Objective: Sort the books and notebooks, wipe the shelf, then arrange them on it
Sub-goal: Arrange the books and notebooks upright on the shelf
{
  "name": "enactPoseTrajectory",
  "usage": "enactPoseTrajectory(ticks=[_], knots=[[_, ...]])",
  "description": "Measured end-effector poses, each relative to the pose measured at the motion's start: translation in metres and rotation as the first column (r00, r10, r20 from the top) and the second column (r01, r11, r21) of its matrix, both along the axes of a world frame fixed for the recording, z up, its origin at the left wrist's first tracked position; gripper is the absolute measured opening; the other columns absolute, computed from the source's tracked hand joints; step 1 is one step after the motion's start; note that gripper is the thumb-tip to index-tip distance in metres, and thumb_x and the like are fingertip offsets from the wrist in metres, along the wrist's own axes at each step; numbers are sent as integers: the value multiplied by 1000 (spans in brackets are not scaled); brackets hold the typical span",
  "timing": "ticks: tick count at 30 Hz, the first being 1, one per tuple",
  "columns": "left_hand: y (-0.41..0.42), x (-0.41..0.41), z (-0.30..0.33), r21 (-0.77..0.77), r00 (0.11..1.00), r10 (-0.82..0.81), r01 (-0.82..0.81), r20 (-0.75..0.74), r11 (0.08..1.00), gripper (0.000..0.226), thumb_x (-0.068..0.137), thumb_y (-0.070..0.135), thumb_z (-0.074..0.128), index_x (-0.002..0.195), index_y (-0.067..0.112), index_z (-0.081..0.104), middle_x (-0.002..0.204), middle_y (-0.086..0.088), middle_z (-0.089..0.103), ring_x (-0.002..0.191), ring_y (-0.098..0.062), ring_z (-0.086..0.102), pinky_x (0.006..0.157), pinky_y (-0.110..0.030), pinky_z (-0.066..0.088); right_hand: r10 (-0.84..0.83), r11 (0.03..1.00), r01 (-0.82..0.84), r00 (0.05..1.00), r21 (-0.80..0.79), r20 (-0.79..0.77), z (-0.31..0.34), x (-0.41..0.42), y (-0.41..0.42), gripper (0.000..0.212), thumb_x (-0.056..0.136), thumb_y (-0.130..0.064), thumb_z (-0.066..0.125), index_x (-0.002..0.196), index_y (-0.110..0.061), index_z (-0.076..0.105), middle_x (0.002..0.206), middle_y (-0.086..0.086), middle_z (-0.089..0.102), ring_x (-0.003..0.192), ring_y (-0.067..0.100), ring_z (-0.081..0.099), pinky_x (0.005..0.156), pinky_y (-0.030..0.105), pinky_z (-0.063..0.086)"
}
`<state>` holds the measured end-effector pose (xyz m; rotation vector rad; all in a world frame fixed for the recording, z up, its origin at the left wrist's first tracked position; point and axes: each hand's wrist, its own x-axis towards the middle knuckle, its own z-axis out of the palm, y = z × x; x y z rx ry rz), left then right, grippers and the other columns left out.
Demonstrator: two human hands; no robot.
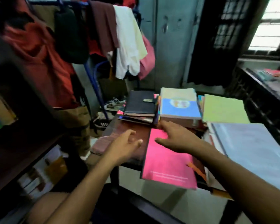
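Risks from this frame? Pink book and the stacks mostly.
1. The pink book juts past the near edge of the table; the right hand lies on its far end, so a push toward the person may tip it off.
2. The right hand's fingertips reach the foot of the stack topped by a blue book, which looks uneven; a nudge could topple it.
3. The left hand hovers open above a folded cloth at the table's left edge, which could slip off.
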<state>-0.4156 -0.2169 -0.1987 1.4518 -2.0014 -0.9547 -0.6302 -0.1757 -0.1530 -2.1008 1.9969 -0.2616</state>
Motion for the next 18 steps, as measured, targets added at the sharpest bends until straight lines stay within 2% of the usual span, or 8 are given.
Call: enactPoseTrajectory(ticks=[2, 4, 7, 10, 12, 14, 16, 18], knots=[[6, -19, -19, 79, 991, -76, 68, 111, 995, 52, 90, 50, 68, 132, 22, 54, 109, -1, 64, 104, -24, 65, 90, -34, 52, -124, 973, 166, 962, 160, -244, -17, -25, 17, 64, 94, -58, 55, 140, -16, 42, 140, 17, 53, 128, 37, 52, 101, 42, 44], [18, -34, -32, 136, 984, -119, 101, 133, 986, 40, 92, 46, 68, 122, 22, 57, 111, 6, 67, 105, -19, 65, 94, -35, 51, -127, 921, 243, 926, 304, -356, -36, -36, 27, 64, 98, -58, 50, 142, -13, 41, 143, 17, 53, 128, 36, 54, 100, 40, 45], [31, -44, -45, 124, 994, -70, 58, 88, 991, 46, 78, 49, 72, 114, 23, 59, 112, 6, 72, 104, -18, 66, 94, -41, 52, -88, 883, 229, 938, 409, -335, -52, -29, 29, 61, 100, -55, 47, 143, -11, 44, 146, 15, 53, 130, 33, 54, 102, 37, 44], [39, -44, -49, 253, 979, 117, -72, -167, 965, 59, 63, 51, 78, 112, 23, 58, 109, 4, 73, 99, -18, 71, 91, -46, 57, -29, 883, 164, 954, 440, -297, -51, -14, 27, 66, 101, -56, 46, 144, -7, 41, 145, 17, 52, 130, 34, 53, 101, 36, 43], [43, -34, -48, 337, 939, 228, -134, -256, 932, 49, 73, 39, 83, 109, 21, 55, 106, 1, 73, 95, -19, 72, 90, -45, 58, 8, 893, 107, 968, 438, -252, -50, -2, 25, 68, 98, -61, 47, 142, -9, 41, 142, 17, 55, 127, 33, 55, 98, 36, 44], [43, -17, -47, 362, 900, 304, -183, -312, 914, 37, 84, 26, 77, 109, 20, 50, 107, -4, 72, 93, -22, 71, 88, -44, 59, 58, 903, 42, 974, 427, -220, -48, 12, 23, 68, 96, -65, 48, 139, -13, 42, 139, 15, 57, 123, 32, 57, 89, 35, 43], [49, 16, -41, 388, 845, 364, -207, -392, 898, 31, 91, 11, 66, 111, 21, 45, 105, -7, 71, 84, -19, 69, 76, -37, 60, 136, 909, -54, 976, 414, -170, -48, 39, 18, 67, 93, -66, 53, 136, -15, 45, 134, 14, 60, 118, 32, 59, 84, 34, 44], [57, 51, -32, 347, 817, 394, -256, -422, 902, 36, 94, -1, 58, 113, 24, 40, 105, -8, 68, 79, -16, 67, 64, -31, 55, 207, 908, -158, 975, 389, -87, -45, 71, 9, 69, 89, -65, 60, 136, -16, 45, 130, 12, 62, 114, 30, 60, 88, 35, 49]])
